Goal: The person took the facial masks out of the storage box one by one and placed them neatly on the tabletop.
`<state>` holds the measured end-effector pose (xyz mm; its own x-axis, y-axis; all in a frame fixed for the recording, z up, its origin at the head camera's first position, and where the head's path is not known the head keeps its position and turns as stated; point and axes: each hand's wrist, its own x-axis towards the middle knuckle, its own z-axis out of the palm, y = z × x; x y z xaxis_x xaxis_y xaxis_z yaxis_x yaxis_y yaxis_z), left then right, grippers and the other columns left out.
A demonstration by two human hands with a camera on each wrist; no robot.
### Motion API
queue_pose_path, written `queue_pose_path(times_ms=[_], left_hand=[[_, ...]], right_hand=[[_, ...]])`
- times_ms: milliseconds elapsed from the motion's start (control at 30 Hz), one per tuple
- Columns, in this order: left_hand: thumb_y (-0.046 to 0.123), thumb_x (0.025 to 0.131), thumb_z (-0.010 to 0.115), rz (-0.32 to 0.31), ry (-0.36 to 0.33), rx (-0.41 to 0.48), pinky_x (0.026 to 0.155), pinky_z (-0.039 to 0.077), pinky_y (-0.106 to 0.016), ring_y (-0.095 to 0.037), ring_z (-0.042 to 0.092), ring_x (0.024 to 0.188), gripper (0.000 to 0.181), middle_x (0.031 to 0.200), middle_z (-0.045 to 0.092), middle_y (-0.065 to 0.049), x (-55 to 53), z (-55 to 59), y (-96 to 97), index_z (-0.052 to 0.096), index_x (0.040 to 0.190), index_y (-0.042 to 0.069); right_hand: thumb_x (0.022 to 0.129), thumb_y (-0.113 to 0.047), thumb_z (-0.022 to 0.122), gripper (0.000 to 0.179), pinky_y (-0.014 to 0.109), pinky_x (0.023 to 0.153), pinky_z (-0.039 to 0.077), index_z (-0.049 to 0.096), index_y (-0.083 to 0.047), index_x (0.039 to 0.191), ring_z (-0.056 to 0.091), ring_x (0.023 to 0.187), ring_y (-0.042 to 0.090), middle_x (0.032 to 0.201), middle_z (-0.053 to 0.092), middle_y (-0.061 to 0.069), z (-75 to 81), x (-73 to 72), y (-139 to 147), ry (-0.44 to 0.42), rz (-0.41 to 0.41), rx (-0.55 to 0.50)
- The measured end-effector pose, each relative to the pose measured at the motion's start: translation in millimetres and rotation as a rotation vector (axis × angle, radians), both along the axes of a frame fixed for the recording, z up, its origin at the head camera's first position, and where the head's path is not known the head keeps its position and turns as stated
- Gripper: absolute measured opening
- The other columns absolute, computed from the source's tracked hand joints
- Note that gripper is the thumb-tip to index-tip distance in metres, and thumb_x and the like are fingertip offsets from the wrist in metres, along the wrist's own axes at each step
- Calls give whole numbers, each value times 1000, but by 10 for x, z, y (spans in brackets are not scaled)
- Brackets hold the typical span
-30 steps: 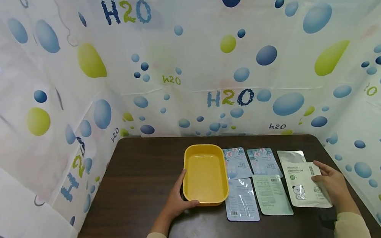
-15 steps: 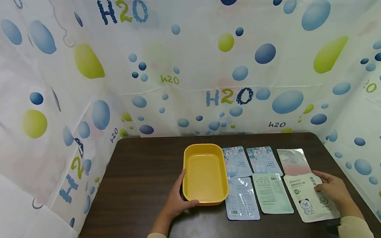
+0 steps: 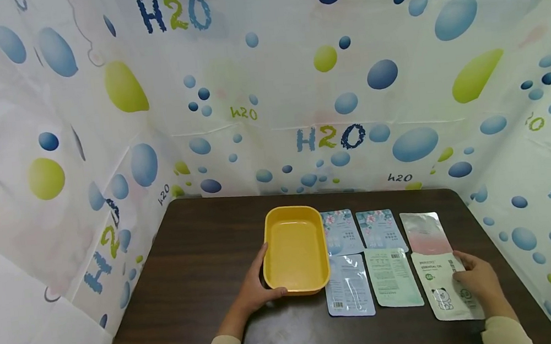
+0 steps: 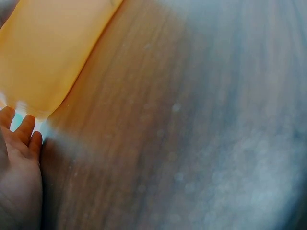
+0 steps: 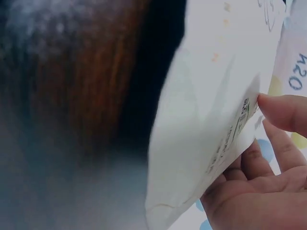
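On the dark table sits a yellow tray (image 3: 296, 250), its inside bare. My left hand (image 3: 253, 290) rests against its left side and near-left corner, fingers and thumb fairly straight; in the left wrist view this hand (image 4: 20, 177) lies just beside the tray's edge. A white face mask packet (image 3: 440, 283) with a bear drawing is pinched at its right edge by my right hand (image 3: 480, 279), thumb on top. The right wrist view shows the packet (image 5: 206, 110) tilted, with fingers behind it. Its far end overlaps a silver-and-pink packet (image 3: 426, 233).
Two blue flowered packets (image 3: 341, 232) lie in the back row, right of the tray. In front of them are a pale blue packet (image 3: 349, 287) and a green packet (image 3: 394, 277). A patterned curtain (image 3: 267, 84) surrounds the table's back and sides.
My right hand has drawn the white packet toward me, uncovering the pink part of the packet beneath. The left hand and the tray stay put.
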<state>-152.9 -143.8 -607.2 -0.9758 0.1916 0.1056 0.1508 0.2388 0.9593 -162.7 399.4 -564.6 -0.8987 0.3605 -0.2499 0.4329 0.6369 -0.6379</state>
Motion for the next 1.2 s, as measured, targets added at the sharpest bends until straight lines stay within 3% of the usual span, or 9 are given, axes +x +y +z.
queue_pose_path(times_ms=[133, 233, 367, 533, 733, 867, 1000, 1100, 1200], left_hand=[[24, 66, 91, -5, 1, -9, 116, 22, -58, -26, 22, 150, 117, 164, 19, 4, 5, 11, -1, 17, 157, 31], [24, 66, 91, -12, -1, -11, 116, 22, -58, -26, 21, 150, 117, 164, 19, 4, 2, 19, 1, 18, 157, 32], [25, 66, 91, -20, -9, -18, 117, 22, -58, -25, 21, 150, 117, 164, 18, 7, 1, 22, 14, 18, 157, 32], [25, 65, 92, -28, 1, -19, 116, 22, -59, -27, 22, 150, 119, 164, 19, 3, 15, 36, 19, 17, 157, 31], [20, 64, 92, -38, 38, -8, 115, 21, -62, -30, 18, 151, 121, 165, 16, -1, 27, 34, 13, 15, 158, 27], [15, 64, 91, -34, 64, 19, 115, 16, -64, -31, 11, 152, 121, 166, 10, -2, 38, 24, -34, 15, 158, 25], [11, 73, 83, 8, 81, 60, 115, 11, -65, -32, 9, 152, 109, 166, 11, -3, 64, 44, -74, 17, 158, 25], [14, 83, 75, 83, 97, 33, 115, 12, -66, -32, 11, 152, 93, 166, 14, -4, 84, 160, -102, 20, 157, 27], [24, 88, 71, 165, 144, -58, 115, 16, -66, -29, 16, 152, 80, 164, 20, 0, 71, 388, -111, 27, 154, 31]], right_hand=[[84, -5, 60, 73, 43, 67, 46, 32, -3, 151, 55, 97, 44, 134, 44, 35, -10, 33, -43, -16, -28, 24], [85, -6, 59, 70, 60, 80, 44, 34, -4, 150, 48, 105, 49, 138, 40, 36, -15, 80, -87, -36, -48, 53], [85, -6, 59, 62, 66, 92, 37, 41, 2, 144, 42, 110, 50, 137, 39, 36, -23, 155, -140, -39, -87, 114], [81, -8, 63, 62, 62, 87, 40, 43, 8, 138, 44, 106, 48, 127, 45, 35, -29, 248, -160, -10, -157, 141], [82, -12, 64, 58, 54, 79, 42, 46, 7, 134, 48, 102, 44, 119, 50, 30, -48, 336, -123, 23, -249, 76], [89, -16, 62, 52, 55, 84, 40, 48, 5, 134, 49, 108, 44, 123, 52, 29, -57, 344, -163, 117, -333, 2], [96, -25, 57, 46, 49, 88, 40, 52, 0, 134, 50, 112, 36, 129, 54, 23, 15, 345, -265, 252, -390, -50], [98, -34, 55, 44, 36, 85, 42, 57, -6, 132, 52, 105, 20, 126, 58, 13, 145, 311, -371, 326, -387, -80], [99, -40, 53, 42, 27, 82, 39, 61, -11, 128, 49, 96, 4, 119, 60, 3, 357, 270, -490, 394, -372, -99]])
